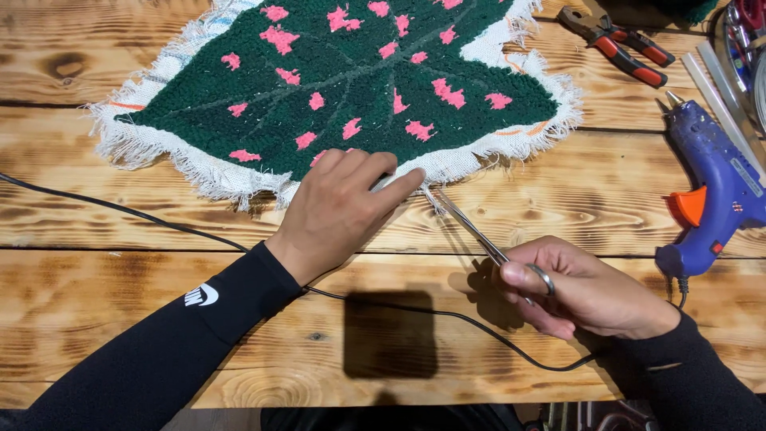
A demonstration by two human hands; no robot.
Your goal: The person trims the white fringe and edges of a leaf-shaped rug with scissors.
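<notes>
Black sleeves framed the near edge of the wooden table (pixel 96 319). Closest, the right hand (pixel 590 291) gripped the loops of slim scissors (pixel 471 227), blades angled up to the frayed white border of a green leaf-shaped rug (pixel 351 88) with pink spots, which lay at the far side. Left hand (pixel 335 211) pressed flat on that border, fingers together, beside the blade tips. Trimming the fringe seemed under way; the following cut would need the cloth held taut. A blue glue gun (pixel 714 187) and red-handled pliers (pixel 614 44) lay to the right.
</notes>
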